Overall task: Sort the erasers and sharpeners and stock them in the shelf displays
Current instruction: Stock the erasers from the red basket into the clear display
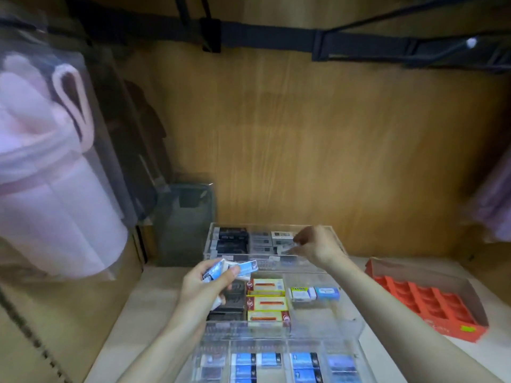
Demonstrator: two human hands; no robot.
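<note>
Item: small stack of blue-and-white erasers (243, 268), several pieces. I hold them fanned between the thumb and curled fingers of my left hand (210, 283), above the middle tier of the clear tiered display (345, 324).

Right hand (315, 246): over the back tier, fingers bent towards the thumb at a grey-labelled eraser (286, 249). Blur hides whether I pinch it or only touch it.

Back tier: black boxes (231, 239) on the left, grey packs beside them.
Middle tier: yellow boxes (266, 299) in a column, two loose erasers (313, 293) to their right.
Front tier: rows of blue erasers (304, 360).

Nearby: orange tray (425, 299) to the right of the display, pink bottle (49, 189) in clear packaging at far left.

Step, as judged: stocking the back tier, with more stock ready in the left hand. Next move calls for seating the grey piece square in its row, then matching each held eraser to its tier.
</note>
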